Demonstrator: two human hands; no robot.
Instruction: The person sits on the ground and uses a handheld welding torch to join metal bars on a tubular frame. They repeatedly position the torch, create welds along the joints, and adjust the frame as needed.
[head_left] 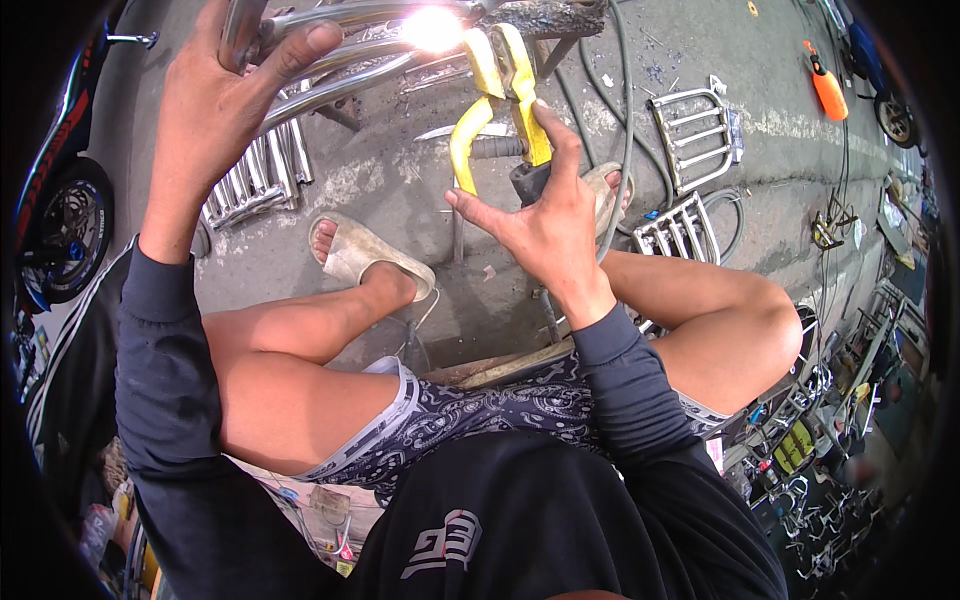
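Note:
At the upper left, my left hand (215, 95) is wrapped round a shiny metal tube (240, 35) of a bent-tube frame (345, 60). A glaring white spot of light (433, 28) sits on these tubes. My right hand (550, 225) holds a yellow welding clamp (530, 115), the thumb on its curved lever and the index finger along its other side. The yellow jaws rise close to the right of the glare; an electrode between them cannot be made out. Below the clamp, part of its dark grip shows beside my palm.
Finished tube racks (692, 140) lie on the concrete floor at right, near grey cables (625, 110). An orange bottle (828, 92) is farther right. More metal tubes (270, 170) lie at left, by a motorcycle wheel (75, 230). My sandalled foot (365, 250) rests below the frame.

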